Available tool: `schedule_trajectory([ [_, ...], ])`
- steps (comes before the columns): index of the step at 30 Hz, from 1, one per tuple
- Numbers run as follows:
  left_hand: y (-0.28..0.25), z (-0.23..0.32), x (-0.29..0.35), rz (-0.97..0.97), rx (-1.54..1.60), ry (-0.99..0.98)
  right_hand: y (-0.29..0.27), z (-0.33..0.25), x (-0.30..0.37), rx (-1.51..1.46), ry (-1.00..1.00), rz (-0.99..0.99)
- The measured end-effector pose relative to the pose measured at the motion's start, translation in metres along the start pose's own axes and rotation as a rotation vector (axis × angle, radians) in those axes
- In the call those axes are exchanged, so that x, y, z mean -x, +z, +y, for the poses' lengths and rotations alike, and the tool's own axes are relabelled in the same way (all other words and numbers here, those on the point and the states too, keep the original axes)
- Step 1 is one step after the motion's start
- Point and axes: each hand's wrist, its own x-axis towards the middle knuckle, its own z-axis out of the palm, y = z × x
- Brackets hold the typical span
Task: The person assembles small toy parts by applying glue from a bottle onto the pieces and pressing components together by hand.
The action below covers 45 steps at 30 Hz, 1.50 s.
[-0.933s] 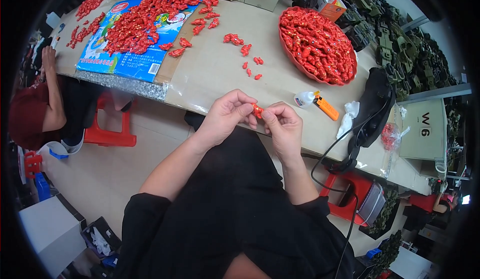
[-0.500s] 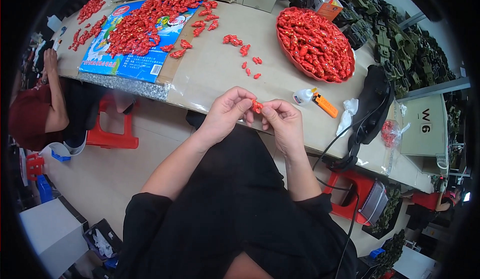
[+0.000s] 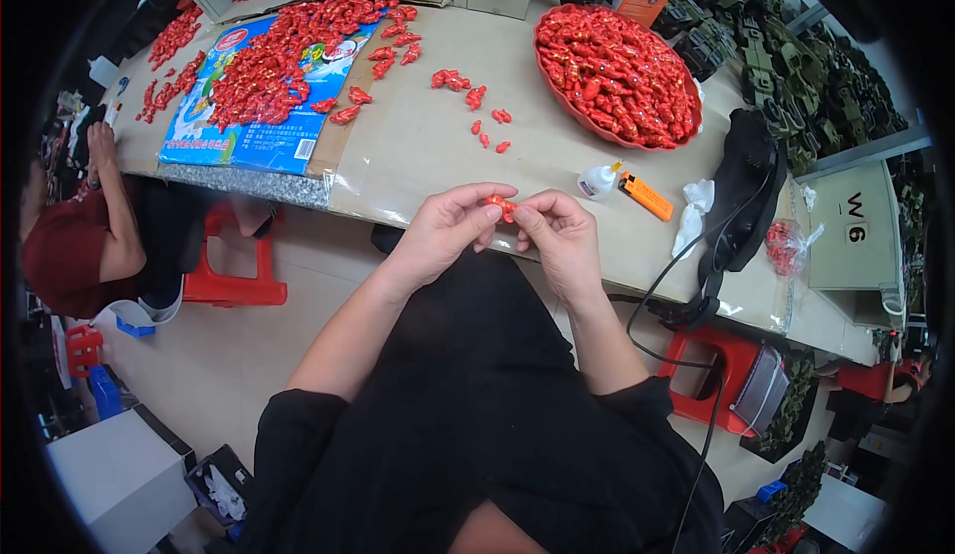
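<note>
A small red piece (image 3: 500, 204) sits pinched between the fingertips of both hands, held just off the near edge of the table (image 3: 428, 146), above the person's lap. The left hand (image 3: 448, 228) grips it from the left with thumb and forefinger, the other fingers curled; the right hand (image 3: 557, 236) meets it from the right, fingertips closed on the same piece, so most of it is hidden and its shape cannot be made out. Just beyond the hands the table top is bare, with a few loose red pieces (image 3: 487, 121) scattered farther in. To the right, near the table edge, lie a small white bottle (image 3: 597, 182) and an orange lighter (image 3: 647, 196), close together, with a crumpled white tissue (image 3: 693, 214) beside them. A black bag (image 3: 746, 186) lies past these, its strap trailing over the edge, and a black cable (image 3: 662, 305) drops off the table close to the right forearm. Farther back stands a red basin (image 3: 567, 106) heaped with red pieces, and to the left a blue printed sheet (image 3: 249, 146) carries another heap. Another person (image 3: 75, 246) in a dark red top sits at the left end, partly cut off by the picture's dark rim. Red stools (image 3: 234, 280) stand under the table. Green toy vehicles (image 3: 796, 67) are stacked at the upper right, blurred by distortion.
</note>
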Motion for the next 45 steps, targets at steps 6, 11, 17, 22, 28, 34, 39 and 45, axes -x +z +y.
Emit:
schedule_trajectory([
  [6,-0.0018,-0.0027,0.0000,0.009,-0.042,-0.033,0.0002,0.0049,0.0030,0.053,-0.091,0.002],
  [11,-0.0005,-0.0009,0.0006,-0.003,0.006,-0.031,0.0013,0.0089,0.0037,0.117,-0.150,0.003],
  [17,0.0007,0.0000,-0.0003,0.007,0.010,-0.025,0.0058,0.0086,0.0035,0.094,-0.211,0.024],
  [22,0.0004,-0.0014,-0.0011,0.002,0.004,-0.018,0.0066,0.0073,0.0041,0.124,-0.212,0.032],
  [28,0.0023,0.0018,-0.0015,0.010,0.023,-0.009,0.0071,0.0081,0.0026,0.122,-0.196,0.046],
  [34,-0.0018,-0.0027,0.0002,0.018,0.030,-0.044,0.0079,0.0075,0.0041,0.097,-0.201,0.037],
  [39,0.0018,0.0005,0.0002,0.030,0.012,-0.010,0.0050,0.0094,0.0045,0.184,-0.259,0.035],
  [45,0.0030,0.0028,-0.0002,0.025,-0.035,0.025,0.0048,0.0047,0.0064,0.310,-0.320,0.022],
])
